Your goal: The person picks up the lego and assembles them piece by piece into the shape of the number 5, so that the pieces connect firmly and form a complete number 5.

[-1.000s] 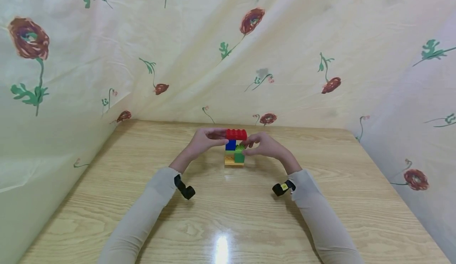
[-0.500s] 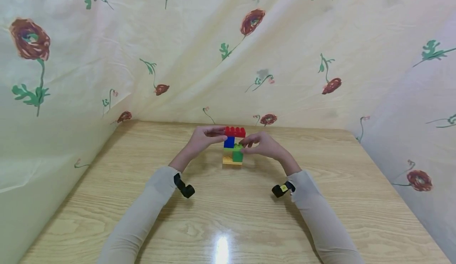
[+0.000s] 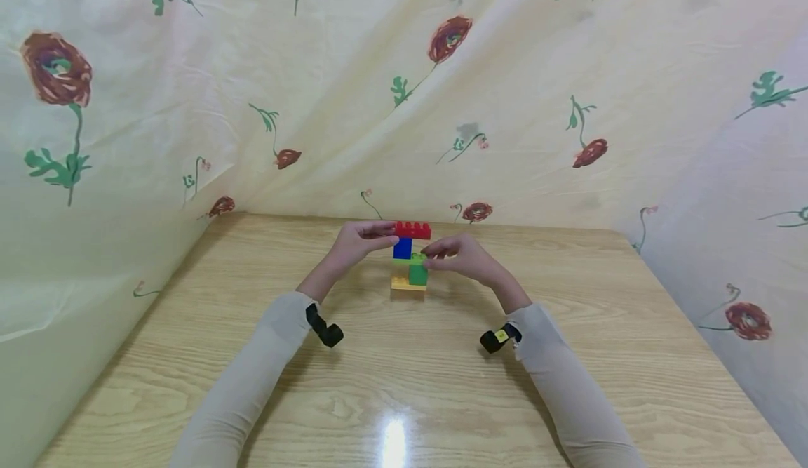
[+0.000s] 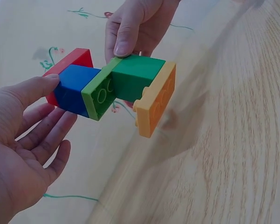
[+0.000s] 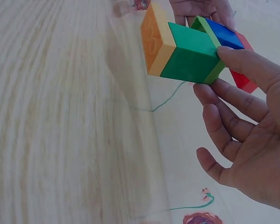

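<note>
A stack of joined toy building bricks is held off the table between both hands. From the bottom up it has an orange plate (image 3: pixel 407 284), a green brick (image 4: pixel 137 77), a light green plate (image 4: pixel 100 91), a blue brick (image 4: pixel 79 88) and a red brick (image 3: pixel 413 230). My left hand (image 3: pixel 353 247) pinches the upper part, its thumb against the blue brick and fingers behind near the red one. My right hand (image 3: pixel 467 257) pinches the stack around the light green plate and the green brick's top edge. The green brick sits offset to the right of the blue one.
Under the stack lies a wooden table (image 3: pixel 404 370), with a bright light reflection near its front. A cream flowered cloth (image 3: pixel 328 103) hangs behind the table and along both sides.
The stack has shifted slightly left and up in the head view, and both hands keep their hold on it. The left hand has moved slightly the same way.
</note>
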Demonstrator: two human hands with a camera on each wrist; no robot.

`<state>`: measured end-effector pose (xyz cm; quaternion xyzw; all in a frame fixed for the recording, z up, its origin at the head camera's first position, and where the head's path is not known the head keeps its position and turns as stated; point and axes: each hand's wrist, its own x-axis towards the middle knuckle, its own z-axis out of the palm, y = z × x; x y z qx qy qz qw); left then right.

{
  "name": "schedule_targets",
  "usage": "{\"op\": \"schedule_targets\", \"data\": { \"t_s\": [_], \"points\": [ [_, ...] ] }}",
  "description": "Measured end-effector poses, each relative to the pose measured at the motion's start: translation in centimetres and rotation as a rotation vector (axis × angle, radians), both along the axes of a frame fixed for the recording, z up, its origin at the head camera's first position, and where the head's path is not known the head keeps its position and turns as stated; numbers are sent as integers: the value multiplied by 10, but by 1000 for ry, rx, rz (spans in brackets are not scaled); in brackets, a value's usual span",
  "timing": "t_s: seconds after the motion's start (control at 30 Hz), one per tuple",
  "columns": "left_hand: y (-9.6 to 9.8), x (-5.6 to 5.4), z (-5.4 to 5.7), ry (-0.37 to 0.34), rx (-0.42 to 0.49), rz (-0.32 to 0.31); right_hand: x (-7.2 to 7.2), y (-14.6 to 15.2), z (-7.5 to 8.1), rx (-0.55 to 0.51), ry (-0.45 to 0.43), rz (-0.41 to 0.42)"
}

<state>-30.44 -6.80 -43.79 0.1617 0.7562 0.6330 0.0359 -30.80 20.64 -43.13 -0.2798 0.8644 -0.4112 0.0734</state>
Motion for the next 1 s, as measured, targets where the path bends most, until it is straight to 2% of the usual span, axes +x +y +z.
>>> {"op": "schedule_targets", "data": {
  "t_s": [0.37,0.63,1.0],
  "points": [
    [-2,-6,-1,-36,-18,-4,-1,-2,-2,4,-26,-37],
    [-2,-10,-3,-35,-52,0,-1,-1,-4,-19,-82,-64],
    [-1,-14,-11,-74,-35,-11,-6,-2,-10,-40,-168,-79]
  ]
}}
